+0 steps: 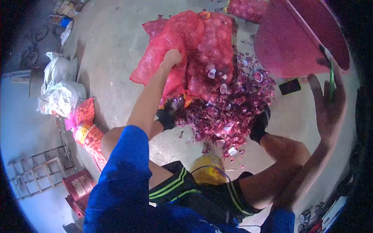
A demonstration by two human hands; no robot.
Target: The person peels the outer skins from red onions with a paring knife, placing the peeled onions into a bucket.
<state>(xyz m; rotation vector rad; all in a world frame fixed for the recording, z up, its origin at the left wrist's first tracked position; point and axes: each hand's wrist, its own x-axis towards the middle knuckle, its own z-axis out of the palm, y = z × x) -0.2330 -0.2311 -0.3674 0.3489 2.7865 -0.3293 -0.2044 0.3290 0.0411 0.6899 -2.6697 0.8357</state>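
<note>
My left hand (173, 57) is closed on the red mesh of an onion sack (163, 66), its arm stretched forward. A second mesh sack full of red onions (211, 46) lies against it on the right. Loose onion skins (225, 116) form a purple heap between my feet and against the sacks. My right hand (330, 105) is raised at the far right, blurred, fingers pointing up, with a slim green-handled tool (332, 79) held along them. A dark phone (290, 86) with a yellow edge lies on the floor left of that hand.
I sit on a yellow bucket (210, 169). A large maroon rounded sheet (287, 46) spreads at upper right, with another onion sack (248, 8) behind. White sacks (62, 93) and an orange-filled mesh sack (91, 136) stand left, near a wooden rack (40, 171).
</note>
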